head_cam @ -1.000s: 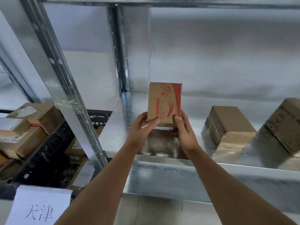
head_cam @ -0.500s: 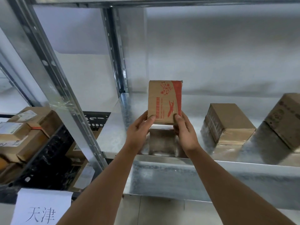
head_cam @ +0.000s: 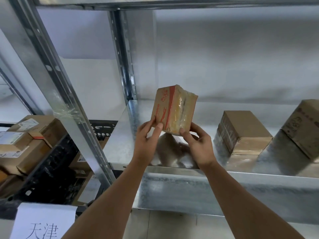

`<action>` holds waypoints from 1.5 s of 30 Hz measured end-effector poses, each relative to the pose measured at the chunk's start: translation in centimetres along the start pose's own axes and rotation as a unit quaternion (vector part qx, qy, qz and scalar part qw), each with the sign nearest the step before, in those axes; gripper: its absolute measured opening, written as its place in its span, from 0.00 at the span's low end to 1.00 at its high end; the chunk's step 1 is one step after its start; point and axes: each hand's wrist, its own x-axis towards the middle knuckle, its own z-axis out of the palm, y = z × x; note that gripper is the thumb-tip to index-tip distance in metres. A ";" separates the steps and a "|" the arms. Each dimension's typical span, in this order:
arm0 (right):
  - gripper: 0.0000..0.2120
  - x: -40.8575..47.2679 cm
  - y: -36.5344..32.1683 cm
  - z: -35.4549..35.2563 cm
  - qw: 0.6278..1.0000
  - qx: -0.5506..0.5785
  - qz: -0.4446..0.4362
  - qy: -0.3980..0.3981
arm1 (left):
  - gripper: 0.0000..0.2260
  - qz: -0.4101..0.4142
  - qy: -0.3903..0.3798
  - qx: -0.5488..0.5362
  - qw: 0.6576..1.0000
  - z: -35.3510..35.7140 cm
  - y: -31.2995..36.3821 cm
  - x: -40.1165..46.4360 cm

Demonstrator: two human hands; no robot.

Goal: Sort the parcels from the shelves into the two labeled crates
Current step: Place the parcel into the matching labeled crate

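Note:
A small brown parcel with red print and clear tape [head_cam: 174, 109] is held up above the metal shelf [head_cam: 120, 149], turned so a taped side faces me. My left hand [head_cam: 148, 137] pinches its lower left corner. My right hand [head_cam: 196, 144] grips its lower right edge from below. Two more brown parcels stand on the shelf to the right, one [head_cam: 241, 131] near the middle and a larger one [head_cam: 303, 126] at the right edge. A black crate [head_cam: 51, 169] at the lower left holds several parcels and carries a white paper label [head_cam: 43, 221] with handwritten characters.
A slanted metal upright [head_cam: 57, 94] stands between the crate and the shelf. A second upright [head_cam: 124, 62] rises at the shelf's back left. Another shelf board [head_cam: 172, 2] runs overhead. A pale wall lies behind. Tiled floor shows below the shelf.
Both hands have turned the parcel, so its taped side now shows instead of the flat printed face. It has also tilted slightly to the right. The parcel stays lifted off the shelf.

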 end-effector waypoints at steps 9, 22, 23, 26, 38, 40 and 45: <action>0.15 0.3 0.5 0.1 1.000 0.024 -0.015 -0.002 | 0.16 -0.051 -0.040 -0.093 0.994 -0.2 0.6 -0.3; 0.16 0.6 0.8 0.2 0.999 0.039 0.004 -0.004 | 0.09 -0.061 -0.040 -0.128 0.989 -0.2 1.1 -0.5; 0.14 0.6 0.7 0.2 0.999 0.034 0.002 0.000 | 0.09 -0.066 -0.039 -0.128 0.989 -0.2 1.1 -0.5; 0.11 0.5 0.7 0.3 1.000 0.011 -0.020 0.007 | 0.08 -0.075 -0.031 -0.119 0.990 -0.2 0.9 -0.3; 0.23 0.4 0.3 -0.1 0.999 -0.033 0.010 -0.015 | 0.06 -0.011 0.029 -0.068 0.997 -0.7 -0.5 0.3; 0.20 0.4 0.4 0.0 0.999 -0.039 -0.012 -0.006 | 0.08 0.005 0.046 -0.039 0.998 -0.8 -0.6 0.2; 0.15 0.8 1.1 -0.4 0.998 -0.041 -0.021 0.033 | 0.10 -0.068 0.032 -0.064 0.995 -0.4 0.2 0.0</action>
